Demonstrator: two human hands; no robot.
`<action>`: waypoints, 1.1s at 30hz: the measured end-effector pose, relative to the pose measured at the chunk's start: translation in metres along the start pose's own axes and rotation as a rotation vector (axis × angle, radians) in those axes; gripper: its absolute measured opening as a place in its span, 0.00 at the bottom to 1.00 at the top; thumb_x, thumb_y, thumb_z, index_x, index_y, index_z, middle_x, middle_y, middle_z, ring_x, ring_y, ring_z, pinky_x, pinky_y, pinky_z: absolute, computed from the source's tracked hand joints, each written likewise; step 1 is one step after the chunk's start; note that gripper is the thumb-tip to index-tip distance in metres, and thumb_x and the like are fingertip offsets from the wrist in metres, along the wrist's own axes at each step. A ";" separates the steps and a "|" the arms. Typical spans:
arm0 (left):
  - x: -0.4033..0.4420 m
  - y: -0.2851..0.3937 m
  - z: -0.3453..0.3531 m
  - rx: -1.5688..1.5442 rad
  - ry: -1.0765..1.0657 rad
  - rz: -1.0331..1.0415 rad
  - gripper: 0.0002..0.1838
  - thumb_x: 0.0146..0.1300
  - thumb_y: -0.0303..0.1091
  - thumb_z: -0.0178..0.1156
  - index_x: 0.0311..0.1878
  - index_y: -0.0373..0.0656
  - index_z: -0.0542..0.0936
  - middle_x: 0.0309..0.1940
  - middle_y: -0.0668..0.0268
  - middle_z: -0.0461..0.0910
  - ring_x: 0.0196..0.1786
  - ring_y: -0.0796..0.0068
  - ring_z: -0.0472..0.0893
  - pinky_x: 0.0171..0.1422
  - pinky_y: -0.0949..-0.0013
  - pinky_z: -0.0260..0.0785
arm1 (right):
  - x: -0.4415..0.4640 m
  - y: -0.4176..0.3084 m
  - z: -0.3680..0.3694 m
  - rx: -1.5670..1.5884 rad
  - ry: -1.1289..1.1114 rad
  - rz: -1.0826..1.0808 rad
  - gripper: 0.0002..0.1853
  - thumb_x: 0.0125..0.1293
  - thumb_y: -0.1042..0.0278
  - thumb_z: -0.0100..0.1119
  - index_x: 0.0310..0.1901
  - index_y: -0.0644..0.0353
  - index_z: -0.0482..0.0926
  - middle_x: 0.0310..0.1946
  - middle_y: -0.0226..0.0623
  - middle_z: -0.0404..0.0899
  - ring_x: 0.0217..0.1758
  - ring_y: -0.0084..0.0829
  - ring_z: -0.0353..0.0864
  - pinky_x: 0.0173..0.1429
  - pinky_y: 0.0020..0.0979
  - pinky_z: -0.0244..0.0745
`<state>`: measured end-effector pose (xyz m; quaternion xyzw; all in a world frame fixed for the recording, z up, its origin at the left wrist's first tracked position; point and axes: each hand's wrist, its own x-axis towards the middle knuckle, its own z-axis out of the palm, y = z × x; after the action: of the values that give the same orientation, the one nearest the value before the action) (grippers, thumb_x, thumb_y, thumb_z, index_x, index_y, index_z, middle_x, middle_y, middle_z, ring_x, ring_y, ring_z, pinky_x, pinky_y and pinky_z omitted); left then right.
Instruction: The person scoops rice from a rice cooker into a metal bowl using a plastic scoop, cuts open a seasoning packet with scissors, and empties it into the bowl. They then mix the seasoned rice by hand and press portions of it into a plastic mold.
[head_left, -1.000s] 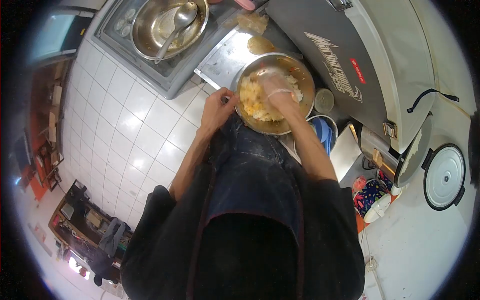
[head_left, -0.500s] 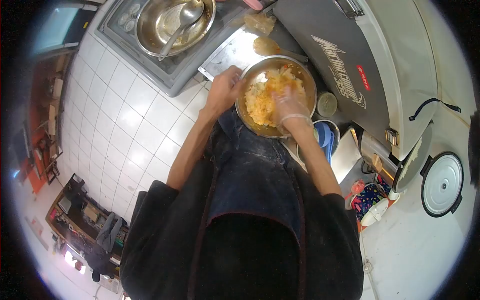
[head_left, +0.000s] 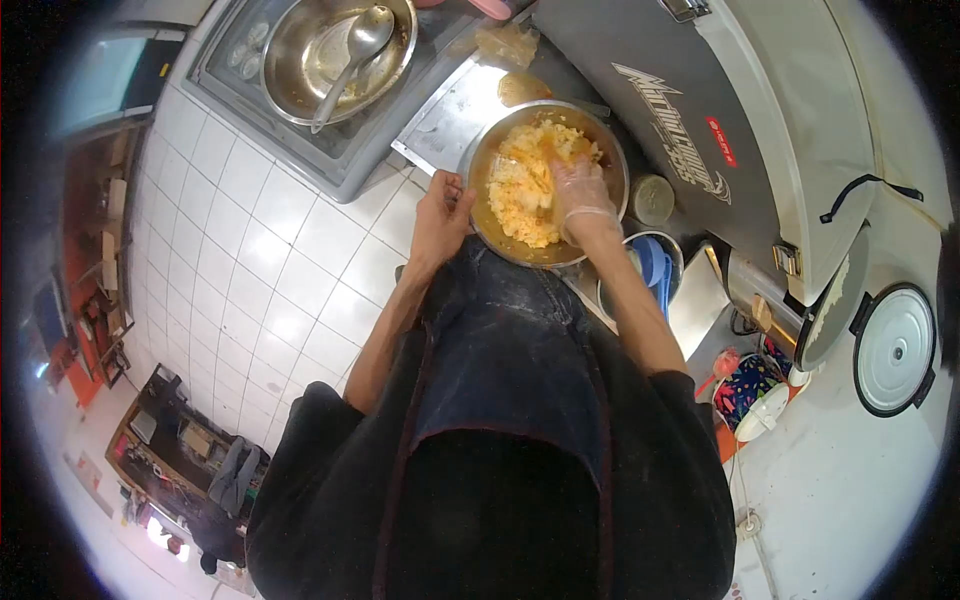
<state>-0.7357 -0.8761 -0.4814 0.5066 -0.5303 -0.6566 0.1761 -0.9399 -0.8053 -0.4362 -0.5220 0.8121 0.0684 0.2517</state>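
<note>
A round metal bowl (head_left: 612,150) holds rice (head_left: 522,190) with orange-yellow colouring mixed through it. My right hand (head_left: 582,196), in a clear plastic glove, is down in the rice at the bowl's right side, its fingers bent into the grains and partly hidden by them. My left hand (head_left: 440,215) is bare and closed at the bowl's left rim, thumb against the edge and fingers curled.
A larger metal basin (head_left: 290,98) with a ladle (head_left: 368,38) in it stands on a grey lidded surface at upper left. Beyond the bowl lies a metal tray (head_left: 440,125). A container with blue-handled items (head_left: 655,268) and a small jar (head_left: 653,199) sit to the right.
My left hand has slid down and left along the bowl's rim. My right hand, blurred before over the rice, now shows more sharply in it. The view has shifted slightly.
</note>
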 end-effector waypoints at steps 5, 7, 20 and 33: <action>-0.003 -0.007 -0.002 0.033 -0.051 -0.024 0.12 0.73 0.32 0.59 0.51 0.38 0.69 0.39 0.65 0.73 0.34 0.78 0.79 0.27 0.73 0.78 | 0.026 0.007 0.005 0.163 0.013 -0.029 0.24 0.63 0.77 0.55 0.62 0.52 0.76 0.59 0.55 0.77 0.61 0.51 0.79 0.64 0.46 0.76; -0.001 -0.003 0.000 0.029 -0.071 -0.026 0.12 0.74 0.34 0.58 0.51 0.41 0.68 0.41 0.66 0.72 0.39 0.77 0.81 0.30 0.73 0.81 | 0.024 0.017 -0.002 0.228 -0.045 -0.078 0.24 0.62 0.77 0.56 0.62 0.53 0.76 0.56 0.56 0.79 0.60 0.50 0.80 0.64 0.46 0.76; -0.003 -0.001 0.009 -0.075 -0.061 -0.067 0.11 0.72 0.32 0.60 0.50 0.40 0.69 0.38 0.67 0.71 0.35 0.81 0.78 0.29 0.73 0.80 | 0.047 -0.022 0.009 -0.218 -0.130 -0.224 0.13 0.64 0.69 0.55 0.43 0.60 0.88 0.42 0.50 0.87 0.47 0.46 0.87 0.60 0.46 0.77; -0.002 -0.006 0.010 -0.070 -0.047 -0.059 0.12 0.73 0.34 0.60 0.49 0.39 0.70 0.39 0.65 0.73 0.35 0.80 0.78 0.29 0.74 0.81 | 0.037 0.027 0.008 0.216 -0.080 -0.144 0.30 0.61 0.76 0.58 0.67 0.49 0.72 0.63 0.53 0.73 0.65 0.56 0.75 0.67 0.48 0.74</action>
<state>-0.7413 -0.8671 -0.4869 0.5000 -0.4956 -0.6914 0.1620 -0.9735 -0.8205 -0.4651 -0.5455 0.7645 -0.0167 0.3430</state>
